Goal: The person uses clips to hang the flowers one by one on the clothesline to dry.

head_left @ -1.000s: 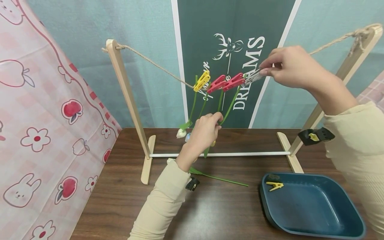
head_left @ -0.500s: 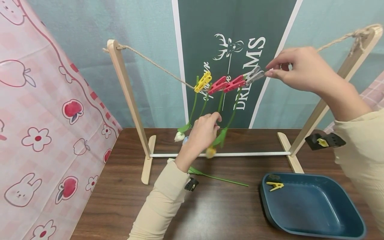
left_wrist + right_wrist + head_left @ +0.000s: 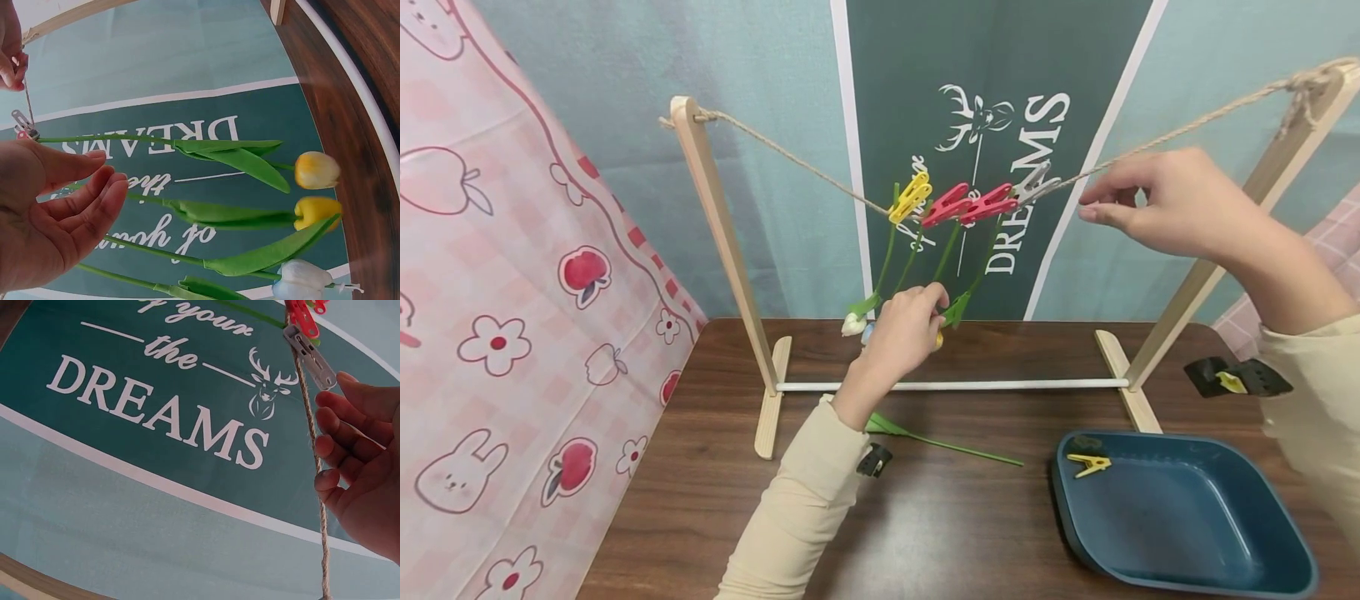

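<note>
Several artificial tulips hang head-down from a rope [image 3: 790,157], held by a yellow clothespin [image 3: 909,197], two red clothespins [image 3: 946,206] and a grey clothespin [image 3: 1034,185]. Just right of the grey clothespin hovers my right hand [image 3: 1180,200], fingers loosely bent around nothing. My left hand [image 3: 904,329] is among the hanging stems; its fingers are relaxed and grip nothing in the left wrist view. There the orange-white tulip [image 3: 317,170], yellow tulip [image 3: 317,214] and pale blue-white tulip [image 3: 300,281] show beyond the fingers. In the head view this hand hides some of the blooms.
A wooden stand with left post [image 3: 722,242], right post [image 3: 1232,242] and white crossbar [image 3: 1007,386] carries the rope. One more green stem [image 3: 958,447] lies on the table, its bloom end hidden by my left forearm. A blue basin [image 3: 1157,517] holds a yellow clothespin [image 3: 1088,464].
My right hand has let go of the grey clothespin and drawn back to the right and slightly down. The left hand has let go of the stem, which now hangs freely.
</note>
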### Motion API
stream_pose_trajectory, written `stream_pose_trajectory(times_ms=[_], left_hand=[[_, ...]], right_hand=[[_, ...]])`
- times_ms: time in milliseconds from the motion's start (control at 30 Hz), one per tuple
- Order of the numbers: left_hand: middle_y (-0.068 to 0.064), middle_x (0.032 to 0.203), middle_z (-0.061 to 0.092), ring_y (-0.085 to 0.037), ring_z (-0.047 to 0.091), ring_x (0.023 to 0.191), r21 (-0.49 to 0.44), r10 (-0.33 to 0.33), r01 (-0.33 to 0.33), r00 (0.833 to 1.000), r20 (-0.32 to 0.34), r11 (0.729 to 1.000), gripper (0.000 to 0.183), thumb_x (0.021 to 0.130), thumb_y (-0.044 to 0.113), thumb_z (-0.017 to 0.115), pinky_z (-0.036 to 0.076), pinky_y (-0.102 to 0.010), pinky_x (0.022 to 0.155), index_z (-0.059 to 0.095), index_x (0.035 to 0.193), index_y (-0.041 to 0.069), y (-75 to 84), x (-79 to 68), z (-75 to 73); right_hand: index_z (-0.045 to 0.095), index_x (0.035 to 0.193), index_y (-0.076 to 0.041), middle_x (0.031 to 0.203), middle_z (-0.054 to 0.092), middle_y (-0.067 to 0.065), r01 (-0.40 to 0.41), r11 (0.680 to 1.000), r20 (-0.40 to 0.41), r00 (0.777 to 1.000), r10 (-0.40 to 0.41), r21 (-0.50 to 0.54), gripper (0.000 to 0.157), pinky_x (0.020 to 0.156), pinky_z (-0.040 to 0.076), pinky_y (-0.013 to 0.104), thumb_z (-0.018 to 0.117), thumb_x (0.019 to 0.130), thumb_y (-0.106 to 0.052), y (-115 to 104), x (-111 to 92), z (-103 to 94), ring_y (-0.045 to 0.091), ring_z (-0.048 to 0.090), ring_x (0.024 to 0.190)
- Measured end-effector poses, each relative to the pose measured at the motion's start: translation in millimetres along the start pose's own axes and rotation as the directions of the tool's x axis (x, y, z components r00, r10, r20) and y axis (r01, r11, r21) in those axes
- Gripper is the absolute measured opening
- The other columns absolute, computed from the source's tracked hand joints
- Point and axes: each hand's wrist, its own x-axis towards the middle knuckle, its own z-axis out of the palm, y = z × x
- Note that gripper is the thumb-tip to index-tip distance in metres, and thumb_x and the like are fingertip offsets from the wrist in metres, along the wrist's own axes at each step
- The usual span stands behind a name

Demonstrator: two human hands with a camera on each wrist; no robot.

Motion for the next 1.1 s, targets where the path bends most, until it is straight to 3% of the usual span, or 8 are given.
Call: stream_pose_trajectory(times_ms=[200,467,600,967,1100], left_hand=[[-0.007,0.082,0.062,-0.017,0.058,0.071,0.007,-0.008,0.008,1.0,0.013,1.0,0.012,0.087,0.003,0.062,0.047,-0.028,0.063,0.062,0.1,0.002,-1.4,1.3,-0.5],[-0.007,0.082,0.062,-0.016,0.057,0.07,-0.011,-0.034,0.035,0.999,0.036,0.999,0.012,0.088,0.004,0.061,0.046,-0.027,0.062,0.062,0.099,0.002,-2.5,7.5,-2.2],[-0.007,0.083,0.062,-0.017,0.06,0.073,-0.011,-0.051,0.051,0.998,0.044,0.999,0.012,0.088,0.004,0.062,0.048,-0.028,0.064,0.062,0.099,0.003,-2.8,10.5,-3.0],[-0.006,0.082,0.062,-0.018,0.061,0.074,0.007,-0.047,0.047,0.998,0.031,0.999,0.011,0.087,0.004,0.062,0.048,-0.032,0.066,0.062,0.098,0.004,-5.8,11.1,-0.7],[-0.006,0.081,0.062,-0.018,0.06,0.073,0.003,-0.054,0.054,0.998,0.043,0.999,0.012,0.087,0.004,0.062,0.048,-0.031,0.066,0.062,0.099,0.004,-5.8,10.7,-0.5]], right_hand=[[0.071,0.091,-0.006,0.078,0.064,0.003,0.003,1.0,0.048,0.999,-0.004,0.017,0.009,0.051,0.034,0.028,0.066,0.085,-0.01,5.7,-4.1,5.8,0.009,0.043,0.057],[0.071,0.088,-0.006,0.081,0.066,0.002,0.069,0.996,0.111,0.991,-0.075,0.051,0.008,0.052,0.038,0.028,0.07,0.08,-0.006,13.8,-8.3,20.0,0.009,0.048,0.059],[0.071,0.088,-0.007,0.079,0.066,0.0,0.062,0.994,0.161,0.984,-0.076,0.088,0.01,0.053,0.039,0.027,0.072,0.078,-0.005,17.5,-11.5,26.9,0.006,0.05,0.058],[0.071,0.09,-0.007,0.085,0.067,-0.001,0.074,0.987,0.29,0.95,-0.114,0.144,0.012,0.056,0.045,0.027,0.073,0.078,-0.006,30.0,-36.2,52.6,0.007,0.055,0.067],[0.07,0.09,-0.008,0.086,0.067,-0.002,0.059,0.978,0.355,0.926,-0.127,0.198,0.012,0.06,0.048,0.028,0.073,0.078,-0.005,35.7,-50.6,68.1,0.009,0.058,0.072]])
